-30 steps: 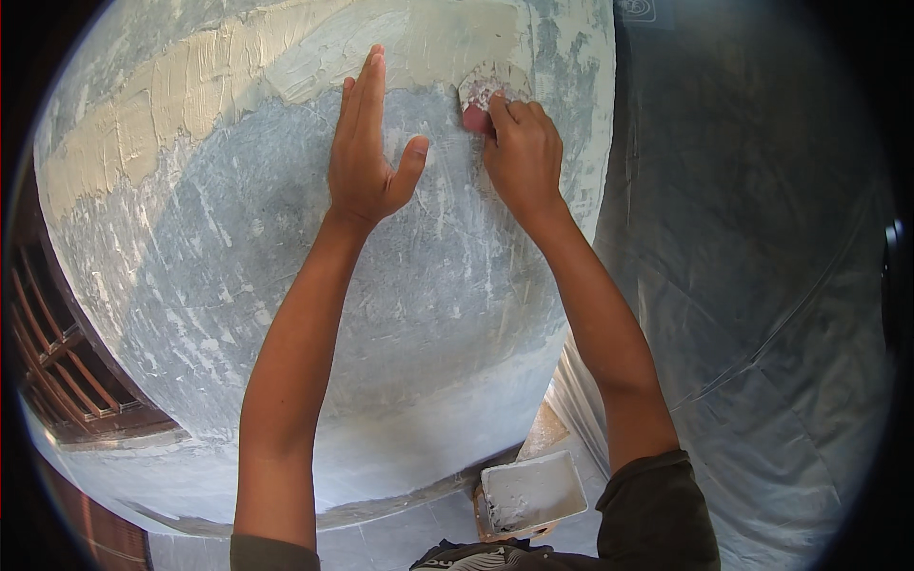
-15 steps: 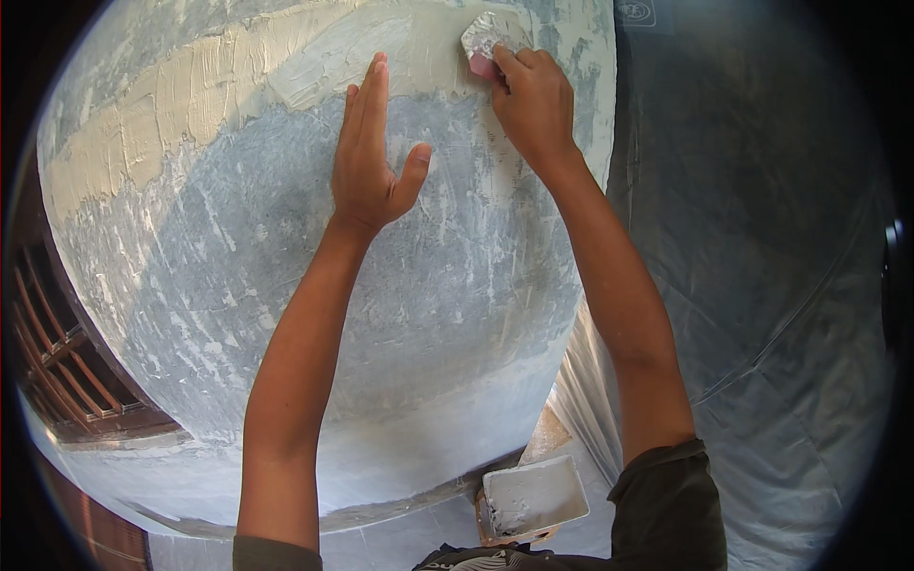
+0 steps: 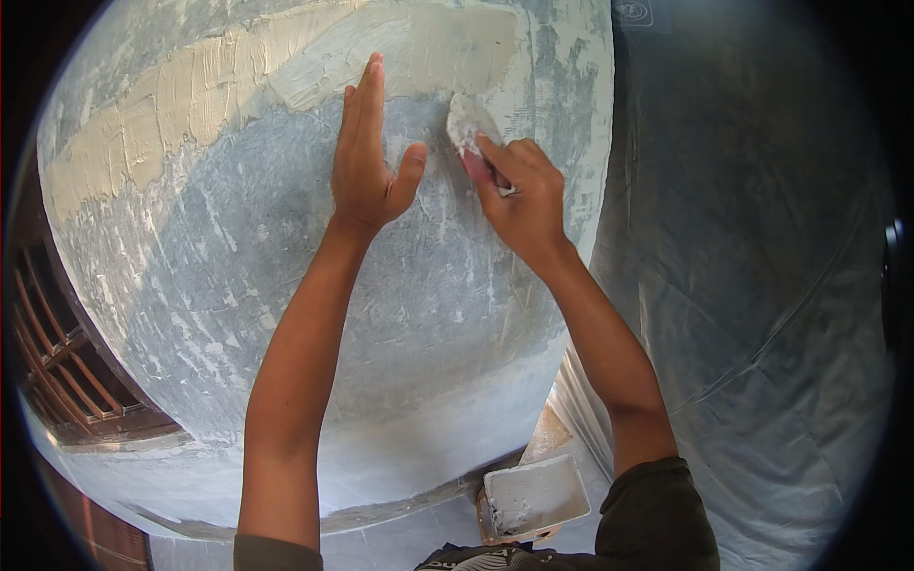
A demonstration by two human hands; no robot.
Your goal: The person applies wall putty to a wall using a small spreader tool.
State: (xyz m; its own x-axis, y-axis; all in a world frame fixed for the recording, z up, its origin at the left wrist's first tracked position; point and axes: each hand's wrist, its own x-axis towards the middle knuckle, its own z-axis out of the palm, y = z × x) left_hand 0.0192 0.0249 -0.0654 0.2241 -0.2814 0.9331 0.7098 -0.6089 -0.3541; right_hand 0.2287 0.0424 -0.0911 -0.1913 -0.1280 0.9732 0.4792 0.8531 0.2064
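Note:
My right hand (image 3: 526,195) grips a putty knife (image 3: 472,124), its blade smeared with whitish filler and a reddish-pink part showing by my fingers. The blade is at the grey wall (image 3: 286,257), just under a band of wet cream filler (image 3: 447,52). Left of it, my left hand (image 3: 367,162) is raised edge-on at the wall, its fingers straight and together and its thumb apart, with nothing in it. I cannot tell whether its palm or edge touches the surface.
A whitish tray (image 3: 552,490) with filler inside stands low in front of me, atop what looks like a box. Dark plastic sheeting (image 3: 752,285) hangs to the right. A brown barred window (image 3: 81,366) lies at the left.
My right hand has come down with the putty knife, from the cream band to the grey surface below it. A smoother patch of filler shows where it was. My left hand is almost unmoved.

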